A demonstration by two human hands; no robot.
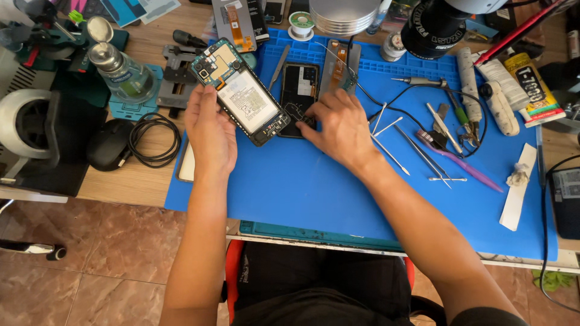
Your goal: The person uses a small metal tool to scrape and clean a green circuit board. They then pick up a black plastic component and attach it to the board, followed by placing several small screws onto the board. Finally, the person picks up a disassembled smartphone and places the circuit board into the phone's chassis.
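Opened phone [241,90], back cover off, battery and teal circuit board exposed, sits tilted above the blue work mat [314,187], its camera end raised toward the upper left and its lower end pointing at the mat's middle. Left hand [208,133] holds it from beneath and along its left edge, fingers curled up around the frame, thumb near the camera end. Right hand [338,127] lies palm down on the mat just right of the phone's lower end, fingers spread loosely and fingertips pressing on a black phone panel [300,90] that lies flat on the mat; nothing is gripped in it. A second grey panel with an orange flex strip [339,66] lies just beside the black one, to its right. Metal tweezers [393,142] and thin probes lie scattered right of the right hand, with a purple pry tool [462,166] further out. A clear glass bottle with metal cap [121,69] stands on the wooden desk left of the phone, near a coiled black cable [154,139]. White tubes [483,84] rest at the mat's upper right corner. A microscope head [438,27] overhangs the mat's far edge.
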